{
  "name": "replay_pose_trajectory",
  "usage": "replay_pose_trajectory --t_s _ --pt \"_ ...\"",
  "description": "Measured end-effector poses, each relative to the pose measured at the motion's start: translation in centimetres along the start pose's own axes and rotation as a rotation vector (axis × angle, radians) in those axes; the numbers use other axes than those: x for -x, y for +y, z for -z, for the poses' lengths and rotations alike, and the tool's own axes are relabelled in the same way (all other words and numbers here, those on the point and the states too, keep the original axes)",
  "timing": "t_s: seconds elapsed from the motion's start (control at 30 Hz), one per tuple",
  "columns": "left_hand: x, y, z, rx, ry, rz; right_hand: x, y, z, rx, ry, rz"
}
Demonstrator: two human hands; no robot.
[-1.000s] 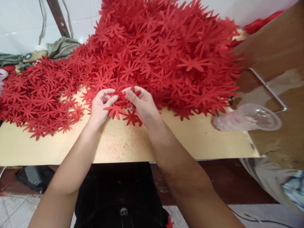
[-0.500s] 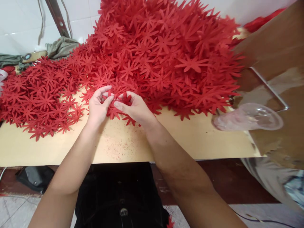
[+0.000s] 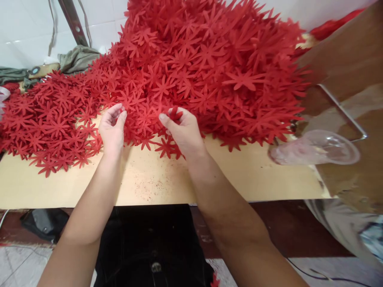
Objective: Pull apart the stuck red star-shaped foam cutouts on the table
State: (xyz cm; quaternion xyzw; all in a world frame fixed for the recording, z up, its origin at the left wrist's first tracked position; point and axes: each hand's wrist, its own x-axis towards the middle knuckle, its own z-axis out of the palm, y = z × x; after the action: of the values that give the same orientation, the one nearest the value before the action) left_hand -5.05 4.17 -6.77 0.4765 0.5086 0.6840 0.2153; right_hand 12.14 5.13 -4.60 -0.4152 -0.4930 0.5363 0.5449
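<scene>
Red flower-shaped cutouts with long narrow petals lie heaped in a large pile (image 3: 209,56) along the back of the table. My left hand (image 3: 113,125) hovers at the pile's front edge, thumb and fingers pinched together. A tiny bit of red shows at its fingertips, too small to name. To the right, my right hand (image 3: 182,127) is closed on a red flower cutout (image 3: 176,114); petals stick up between thumb and curled fingers, the rest hidden by the hand. Several loose cutouts lie on the table just below and between the hands.
A clear plastic cup (image 3: 317,148) lies on its side at the right, beside a brown cardboard piece (image 3: 350,99). Red specks dot the pale tabletop (image 3: 254,179). A grey-green cloth (image 3: 79,59) sits behind the pile at the left, against white tiles.
My hands have moved apart from where they met over the cutouts. The left went leftward, the right went rightward with red petals in its fingers.
</scene>
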Motion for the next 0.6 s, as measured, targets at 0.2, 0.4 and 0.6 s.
replay_pose_trajectory --t_s 0.2,0.4,0.6 --pt "0.4 -0.3 0.6 -0.299 -0.009 -0.163 -0.7 0.5 0.6 -0.145 -0.087 -0.057" --pt "1.4 2.1 -0.2 -0.405 -0.056 -0.321 -0.4 0.2 0.2 -0.014 -0.072 -0.050" --pt "3.2 3.7 -2.2 -0.208 -0.347 -0.179 0.6 -0.1 -0.4 0.116 -0.117 0.005"
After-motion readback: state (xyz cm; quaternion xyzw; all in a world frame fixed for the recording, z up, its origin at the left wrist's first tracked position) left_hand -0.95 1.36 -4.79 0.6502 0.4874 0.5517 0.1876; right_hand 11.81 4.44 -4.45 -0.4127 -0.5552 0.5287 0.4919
